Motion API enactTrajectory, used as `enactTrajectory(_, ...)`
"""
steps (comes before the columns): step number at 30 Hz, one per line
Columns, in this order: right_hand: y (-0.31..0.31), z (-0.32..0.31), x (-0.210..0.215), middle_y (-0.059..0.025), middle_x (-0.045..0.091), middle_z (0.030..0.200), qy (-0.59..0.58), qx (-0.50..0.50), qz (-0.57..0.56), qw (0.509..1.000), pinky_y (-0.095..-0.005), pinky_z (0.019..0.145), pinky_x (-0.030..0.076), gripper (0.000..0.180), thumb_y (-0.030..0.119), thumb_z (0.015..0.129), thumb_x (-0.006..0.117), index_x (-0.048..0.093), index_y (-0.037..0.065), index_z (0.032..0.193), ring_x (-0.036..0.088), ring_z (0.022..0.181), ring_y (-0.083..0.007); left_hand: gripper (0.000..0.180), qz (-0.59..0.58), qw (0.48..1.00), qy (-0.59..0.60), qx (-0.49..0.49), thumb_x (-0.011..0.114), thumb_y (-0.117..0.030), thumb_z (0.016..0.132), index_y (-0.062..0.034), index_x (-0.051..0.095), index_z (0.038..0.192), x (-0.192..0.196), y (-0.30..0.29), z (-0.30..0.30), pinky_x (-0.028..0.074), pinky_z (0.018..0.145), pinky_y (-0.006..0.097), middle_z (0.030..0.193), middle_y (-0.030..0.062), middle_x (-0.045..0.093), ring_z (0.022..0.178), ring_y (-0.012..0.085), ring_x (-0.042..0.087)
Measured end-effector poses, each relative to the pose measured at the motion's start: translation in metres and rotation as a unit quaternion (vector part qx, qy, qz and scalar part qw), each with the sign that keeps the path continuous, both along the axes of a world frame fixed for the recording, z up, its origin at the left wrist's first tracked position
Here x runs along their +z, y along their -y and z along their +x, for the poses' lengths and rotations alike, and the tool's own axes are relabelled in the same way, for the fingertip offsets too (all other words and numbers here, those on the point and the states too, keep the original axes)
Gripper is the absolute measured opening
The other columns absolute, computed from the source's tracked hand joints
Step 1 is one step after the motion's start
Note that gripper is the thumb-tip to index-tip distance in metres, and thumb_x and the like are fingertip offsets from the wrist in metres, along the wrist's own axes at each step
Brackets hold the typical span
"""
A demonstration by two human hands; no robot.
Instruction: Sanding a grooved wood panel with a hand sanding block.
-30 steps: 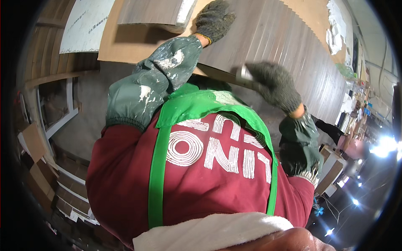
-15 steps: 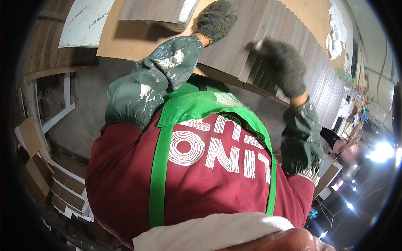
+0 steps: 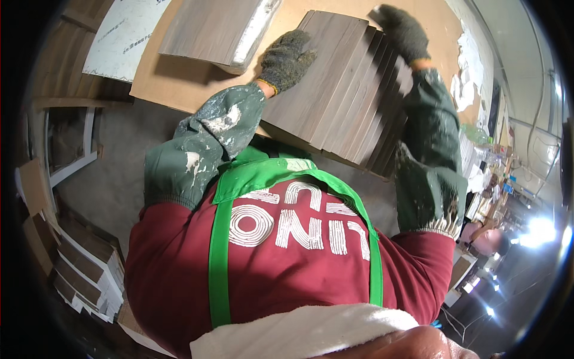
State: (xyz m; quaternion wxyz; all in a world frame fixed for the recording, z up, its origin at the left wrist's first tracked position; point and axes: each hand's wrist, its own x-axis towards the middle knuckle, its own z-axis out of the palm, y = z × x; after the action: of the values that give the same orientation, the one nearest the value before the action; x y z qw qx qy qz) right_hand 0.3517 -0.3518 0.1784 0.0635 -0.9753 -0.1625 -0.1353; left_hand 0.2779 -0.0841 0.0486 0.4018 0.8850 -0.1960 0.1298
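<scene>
Grey-brown wood-grain boards (image 3: 317,84) lie overlapping in a fanned row on a sheet of cardboard (image 3: 146,84). My left hand (image 3: 287,61), in a dark knitted glove, rests on the left end of the row with its fingers laid out over the top board. At the row's far edge is my right hand (image 3: 403,33), in a matching glove, fingers stretched toward the left. A shadow falls on the boards just below it; whether it touches them I cannot tell. My right sleeve hides the right part of the row.
Left of the row stands another stack of similar boards (image 3: 209,30) with a whitish side. A printed white sheet (image 3: 122,42) lies at the far left. Crumpled white material (image 3: 469,72) runs along the right edge. Someone in pink (image 3: 483,238) is in the right background.
My right hand has moved away from me, from over the fanned boards to their far edge. My left hand has come slightly nearer and left as the view shifted.
</scene>
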Motion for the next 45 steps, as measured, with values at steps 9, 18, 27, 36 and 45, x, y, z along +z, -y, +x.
enactTrajectory(9, -0.016, -0.067, 0.026, -0.0085, 0.062, 0.112, -0.146, 0.209, 0.043, 0.966, -0.0359, 0.089, 0.048, 0.043, 0.010, 0.070, 0.072, 0.063, 0.015, 0.112, 0.060, 0.100, -0.0266, 0.046, -0.038, 0.999, -0.001, 0.011, 0.056, -0.037, 0.088, -0.0044, 0.056, 0.121, -0.004, -0.003, 0.002, 0.036, 0.102, 0.041, 0.125, 0.0180, 0.053, 0.119, 0.0328, 0.048)
enactTrajectory(18, 0.013, 0.007, 0.008, -0.0091, 0.064, 0.105, -0.023, 0.129, 0.031, 0.991, -0.0388, 0.086, 0.048, 0.034, 0.009, 0.072, 0.063, 0.065, 0.011, 0.106, 0.059, 0.099, -0.0303, 0.046, -0.017, 1.000, -0.012, 0.020, 0.056, -0.036, 0.088, -0.0047, 0.055, 0.121, -0.002, -0.002, 0.001, 0.035, 0.103, 0.040, 0.127, 0.0167, 0.053, 0.120, 0.0320, 0.047)
enactTrajectory(27, 0.024, 0.038, -0.006, -0.0084, 0.064, 0.108, 0.047, 0.140, -0.007, 0.989, -0.0389, 0.089, 0.046, 0.035, 0.007, 0.074, 0.063, 0.065, 0.014, 0.108, 0.058, 0.102, -0.0301, 0.043, 0.014, 1.000, -0.019, 0.012, 0.056, -0.029, 0.090, -0.0045, 0.053, 0.124, 0.003, -0.003, -0.002, 0.035, 0.103, 0.038, 0.130, 0.0162, 0.050, 0.122, 0.0307, 0.045)
enactTrajectory(36, -0.075, -0.164, 0.026, -0.0107, 0.060, 0.109, -0.110, 0.294, 0.006, 0.949, -0.0408, 0.092, 0.044, 0.038, 0.023, 0.070, 0.073, 0.064, 0.010, 0.104, 0.056, 0.105, -0.0308, 0.043, 0.008, 1.000, 0.008, 0.009, 0.056, -0.031, 0.089, -0.0042, 0.054, 0.123, -0.006, -0.001, 0.005, 0.036, 0.102, 0.040, 0.128, 0.0178, 0.051, 0.120, 0.0322, 0.047)
enactTrajectory(45, -0.042, -0.154, 0.030, -0.0071, 0.063, 0.099, -0.016, 0.139, -0.028, 0.990, -0.0399, 0.085, 0.046, 0.026, 0.012, 0.072, 0.063, 0.065, 0.012, 0.098, 0.057, 0.097, -0.0291, 0.044, -0.003, 1.000, 0.004, -0.001, 0.057, -0.032, 0.088, -0.0029, 0.055, 0.122, -0.007, 0.006, 0.009, 0.035, 0.102, 0.040, 0.127, 0.0183, 0.052, 0.119, 0.0327, 0.047)
